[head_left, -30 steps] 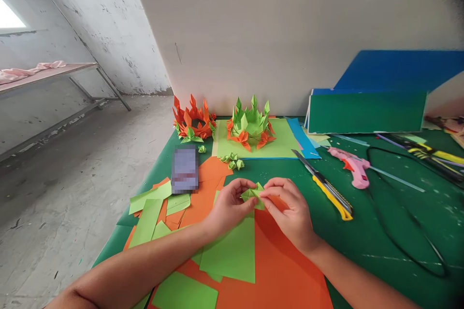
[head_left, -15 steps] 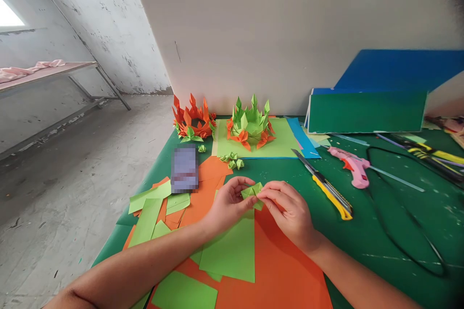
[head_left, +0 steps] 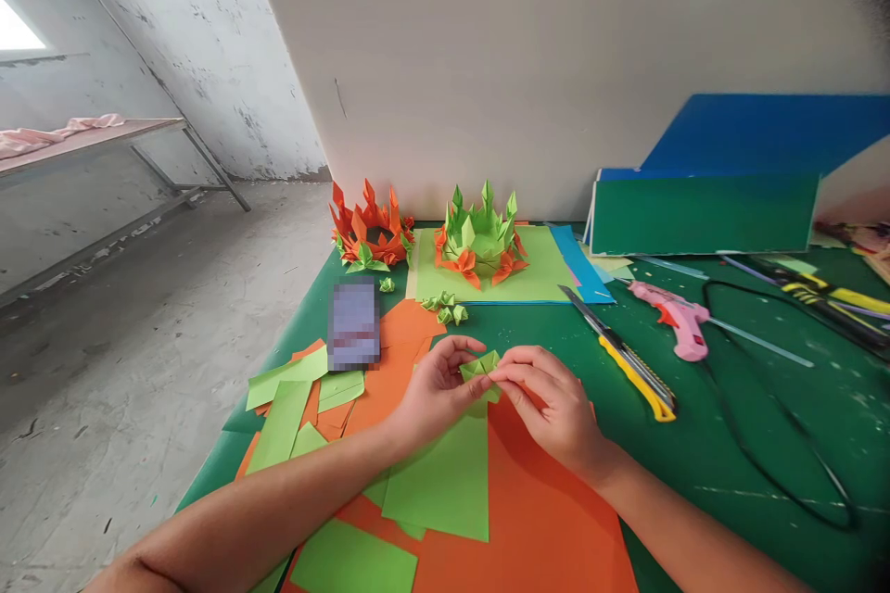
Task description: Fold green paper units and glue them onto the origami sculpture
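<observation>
Between my two hands is a small folded piece of green paper (head_left: 479,368), raised over the paper sheets. My left hand (head_left: 441,394) grips its left side, thumb in front and fingers behind. At its right edge my right hand (head_left: 549,394) pinches it between thumb and forefinger. Parts of the paper are hidden by my fingers. Below lie a green paper sheet (head_left: 438,491) and a large orange sheet (head_left: 542,519). Several small green paper roses (head_left: 445,308) sit just beyond my hands.
An orange paper crown (head_left: 368,227) and a green paper crown (head_left: 485,236) stand at the back. On the right lie a yellow utility knife (head_left: 626,361) and a pink glue gun (head_left: 678,320) with a looping black cable. A blurred rectangular object (head_left: 354,326) is on the left.
Both hands have shifted very slightly left with the folded green paper. Their grip on it looks the same, and the things on the table stay put.
</observation>
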`<state>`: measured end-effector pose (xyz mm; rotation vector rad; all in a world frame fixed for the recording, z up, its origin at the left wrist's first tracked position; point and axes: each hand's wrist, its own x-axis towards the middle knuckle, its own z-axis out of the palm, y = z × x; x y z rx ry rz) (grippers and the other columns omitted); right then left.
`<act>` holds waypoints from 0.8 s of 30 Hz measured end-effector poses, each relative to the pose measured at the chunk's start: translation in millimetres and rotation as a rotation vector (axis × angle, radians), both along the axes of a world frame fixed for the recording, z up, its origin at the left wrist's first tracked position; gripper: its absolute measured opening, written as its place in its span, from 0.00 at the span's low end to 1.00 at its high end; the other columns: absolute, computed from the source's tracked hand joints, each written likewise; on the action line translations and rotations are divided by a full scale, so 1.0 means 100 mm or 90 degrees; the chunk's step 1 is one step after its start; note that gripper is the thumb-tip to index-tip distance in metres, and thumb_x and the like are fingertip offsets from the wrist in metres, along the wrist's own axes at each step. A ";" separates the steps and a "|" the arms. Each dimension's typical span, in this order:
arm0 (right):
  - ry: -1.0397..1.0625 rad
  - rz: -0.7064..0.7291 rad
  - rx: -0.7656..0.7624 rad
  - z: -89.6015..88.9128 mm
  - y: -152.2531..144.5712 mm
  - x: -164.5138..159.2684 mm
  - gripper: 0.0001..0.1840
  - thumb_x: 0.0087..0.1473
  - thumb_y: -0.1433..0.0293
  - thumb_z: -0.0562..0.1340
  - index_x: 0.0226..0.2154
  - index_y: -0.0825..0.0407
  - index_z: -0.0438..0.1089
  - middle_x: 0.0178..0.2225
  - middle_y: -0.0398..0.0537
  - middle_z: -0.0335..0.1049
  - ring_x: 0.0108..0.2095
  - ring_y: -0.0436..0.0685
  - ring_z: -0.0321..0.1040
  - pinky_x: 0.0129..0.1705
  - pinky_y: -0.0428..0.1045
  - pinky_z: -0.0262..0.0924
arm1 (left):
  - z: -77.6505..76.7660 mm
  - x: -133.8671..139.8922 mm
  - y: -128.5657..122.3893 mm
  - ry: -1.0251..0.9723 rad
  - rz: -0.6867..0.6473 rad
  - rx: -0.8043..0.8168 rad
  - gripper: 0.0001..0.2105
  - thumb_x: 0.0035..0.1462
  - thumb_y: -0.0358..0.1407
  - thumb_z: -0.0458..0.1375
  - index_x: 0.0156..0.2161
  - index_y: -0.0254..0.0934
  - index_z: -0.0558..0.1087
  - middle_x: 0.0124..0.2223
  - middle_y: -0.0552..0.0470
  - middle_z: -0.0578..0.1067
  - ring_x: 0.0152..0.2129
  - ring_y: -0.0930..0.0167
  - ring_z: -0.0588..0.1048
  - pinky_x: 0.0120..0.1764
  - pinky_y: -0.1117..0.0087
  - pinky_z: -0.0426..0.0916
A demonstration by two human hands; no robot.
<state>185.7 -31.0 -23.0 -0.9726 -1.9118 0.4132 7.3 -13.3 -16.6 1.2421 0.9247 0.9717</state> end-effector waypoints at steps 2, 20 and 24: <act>0.040 0.012 -0.057 -0.01 0.00 0.00 0.08 0.59 0.72 0.57 0.37 0.45 0.71 0.37 0.49 0.68 0.40 0.57 0.67 0.42 0.53 0.64 | 0.00 -0.01 0.01 0.034 0.004 0.030 0.15 0.51 0.38 0.63 0.44 0.38 0.68 0.38 0.51 0.68 0.35 0.73 0.69 0.34 0.74 0.66; 0.261 0.057 -0.368 -0.05 0.02 -0.08 0.10 0.57 0.66 0.59 0.26 0.50 0.60 0.25 0.39 0.58 0.26 0.49 0.56 0.28 0.44 0.55 | 0.04 0.06 -0.05 -0.010 -0.014 -0.017 0.17 0.52 0.36 0.62 0.44 0.39 0.62 0.31 0.58 0.65 0.27 0.76 0.65 0.30 0.74 0.60; 0.228 0.050 -0.349 -0.07 0.00 -0.09 0.08 0.57 0.68 0.58 0.27 0.50 0.59 0.26 0.39 0.56 0.26 0.49 0.54 0.28 0.44 0.55 | 0.00 0.10 -0.08 -0.032 -0.034 -0.023 0.16 0.54 0.35 0.60 0.44 0.39 0.57 0.33 0.56 0.68 0.26 0.76 0.66 0.29 0.74 0.61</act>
